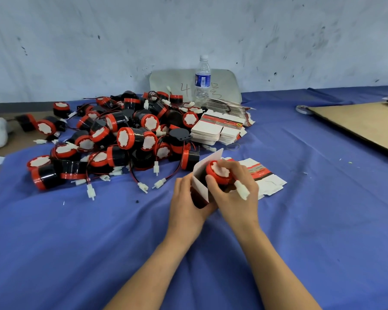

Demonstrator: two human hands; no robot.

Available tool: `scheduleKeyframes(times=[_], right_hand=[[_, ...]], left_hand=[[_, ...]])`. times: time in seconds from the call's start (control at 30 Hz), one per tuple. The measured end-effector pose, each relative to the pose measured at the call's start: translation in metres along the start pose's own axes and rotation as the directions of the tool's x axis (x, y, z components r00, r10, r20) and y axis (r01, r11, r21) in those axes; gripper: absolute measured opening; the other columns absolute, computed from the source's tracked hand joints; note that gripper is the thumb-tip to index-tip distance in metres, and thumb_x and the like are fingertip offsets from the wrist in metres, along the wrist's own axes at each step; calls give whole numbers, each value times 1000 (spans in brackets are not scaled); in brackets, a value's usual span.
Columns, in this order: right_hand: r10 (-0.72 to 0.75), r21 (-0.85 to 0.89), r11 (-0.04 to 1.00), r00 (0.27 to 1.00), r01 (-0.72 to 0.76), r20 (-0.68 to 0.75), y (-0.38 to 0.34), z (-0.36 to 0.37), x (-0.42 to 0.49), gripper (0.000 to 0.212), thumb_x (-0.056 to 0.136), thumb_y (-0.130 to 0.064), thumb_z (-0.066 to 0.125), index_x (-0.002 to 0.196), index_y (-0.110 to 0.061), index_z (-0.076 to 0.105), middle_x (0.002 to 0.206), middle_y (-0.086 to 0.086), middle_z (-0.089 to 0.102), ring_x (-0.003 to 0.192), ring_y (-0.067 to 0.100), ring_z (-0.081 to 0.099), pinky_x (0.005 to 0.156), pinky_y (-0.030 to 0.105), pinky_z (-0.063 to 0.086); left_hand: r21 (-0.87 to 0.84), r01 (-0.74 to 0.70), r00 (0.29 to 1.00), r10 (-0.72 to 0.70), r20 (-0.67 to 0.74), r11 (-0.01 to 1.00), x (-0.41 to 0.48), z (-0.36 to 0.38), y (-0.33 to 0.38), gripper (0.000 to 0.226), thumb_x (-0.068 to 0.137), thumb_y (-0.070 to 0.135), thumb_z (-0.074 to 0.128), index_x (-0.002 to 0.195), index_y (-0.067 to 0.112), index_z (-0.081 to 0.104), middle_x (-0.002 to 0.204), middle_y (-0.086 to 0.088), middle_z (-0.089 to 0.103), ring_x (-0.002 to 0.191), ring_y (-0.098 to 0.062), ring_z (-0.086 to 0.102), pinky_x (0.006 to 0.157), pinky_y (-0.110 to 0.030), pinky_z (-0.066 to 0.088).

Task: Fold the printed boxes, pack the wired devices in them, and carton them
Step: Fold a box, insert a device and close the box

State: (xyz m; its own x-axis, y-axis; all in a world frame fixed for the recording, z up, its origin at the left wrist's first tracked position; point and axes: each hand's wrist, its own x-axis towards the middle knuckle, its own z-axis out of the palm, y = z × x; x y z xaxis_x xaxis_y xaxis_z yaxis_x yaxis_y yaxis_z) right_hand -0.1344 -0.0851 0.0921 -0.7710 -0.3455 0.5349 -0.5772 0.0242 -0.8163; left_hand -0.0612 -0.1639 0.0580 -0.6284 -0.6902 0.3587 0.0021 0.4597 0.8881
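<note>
- Left hand (186, 198) wraps the box (207, 162) at lower centre of the frame, with the mouth tilted up and the flap folded back so that I have a clear opening.
- Right hand (238, 198) curls over the device (218, 173), red cap up, and seats it in that mouth. Its plug (242, 190) sticks out past my fingers; I judge it goes in last.
- Pile (121, 135) lies left of centre and flat boxes (217, 128) lie just above the hands, both near for quick refills.
- Cardboard (363, 124) lies at the right edge, probably for cartoning.
</note>
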Motion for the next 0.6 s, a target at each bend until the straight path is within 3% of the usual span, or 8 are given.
scheduleKeyframes(times=[0.13,0.2,0.27,0.33,0.37,0.43,0.53,0.6], right_hand=[[52,-3,999,997,-52,55,7,1,1,15,76,-14,79,89,-16,71,109,-3,66,109,18,58,93,30,45],[10,-49,999,997,-7,79,7,1,2,9,79,-15,78,73,-13,71,91,-3,68,95,21,60,84,27,45],[-23,-106,994,993,35,115,9,1,1,21,83,-15,74,64,-9,69,73,-2,65,82,22,58,75,28,43],[-24,-179,983,990,49,142,8,0,2,26,87,-14,69,62,-6,69,71,3,66,83,24,55,77,31,42],[-23,-234,970,988,58,150,8,0,2,26,89,-14,68,64,-7,70,74,3,68,85,26,53,78,32,41],[-36,-337,938,989,84,146,5,-1,2,24,89,-16,66,68,-9,73,79,2,71,85,27,50,80,36,41],[-10,-422,904,992,64,129,1,-3,1,19,88,-17,62,75,-12,75,80,1,73,84,28,52,82,41,42],[55,-478,878,984,32,167,0,-4,1,17,90,-18,57,84,-16,73,86,1,72,87,28,54,82,41,41]], left_hand=[[-1,23,1000,-23,9,1000,1,0,1,52,66,25,85,104,41,52,104,12,52,94,-1,56,79,-18,47],[3,33,999,-33,-1,999,1,0,0,54,66,26,85,107,38,52,105,12,51,94,-1,56,76,-14,46],[9,50,999,-50,-21,999,1,0,0,58,67,28,85,116,30,53,109,11,51,98,-5,58,77,-12,45],[-5,47,999,-47,-25,999,0,0,2,74,70,25,84,133,30,46,120,8,53,108,-9,57,86,-18,48],[-22,31,999,-31,-23,999,-1,0,3,85,72,22,83,142,35,36,124,10,51,111,-8,56,90,-21,48],[-12,-57,998,57,-6,998,-5,-1,7,97,77,16,80,144,54,21,123,19,46,106,2,54,87,-13,46],[119,-201,979,198,41,972,-7,-2,7,86,82,8,74,135,59,31,128,16,38,113,14,44,87,0,35],[183,-204,979,195,62,962,-6,-4,8,65,83,8,72,130,45,48,135,15,35,119,3,48,87,2,34]])
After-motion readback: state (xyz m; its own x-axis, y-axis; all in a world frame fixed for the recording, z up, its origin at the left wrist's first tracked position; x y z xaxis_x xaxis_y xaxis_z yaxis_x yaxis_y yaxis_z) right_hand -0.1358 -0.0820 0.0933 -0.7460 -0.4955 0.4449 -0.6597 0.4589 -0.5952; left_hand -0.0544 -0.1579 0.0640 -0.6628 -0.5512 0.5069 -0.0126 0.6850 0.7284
